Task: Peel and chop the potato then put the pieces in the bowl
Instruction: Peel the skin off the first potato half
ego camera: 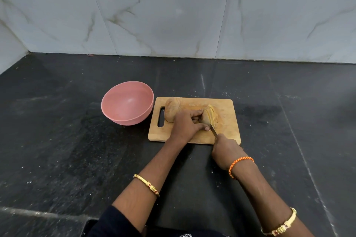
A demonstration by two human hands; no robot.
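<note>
Left of the cutting board stands the pink bowl, just beside it. On the board lie 2 potatoes: a whole one near the handle slot, then the sliced potato, gripped by the left hand. The right hand, at the board's near edge, grips the knife, blade against the slices.

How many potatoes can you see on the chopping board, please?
2: an uncut potato at the board's left end by the handle slot, and a partly sliced potato at the middle, held by the left hand.
</note>
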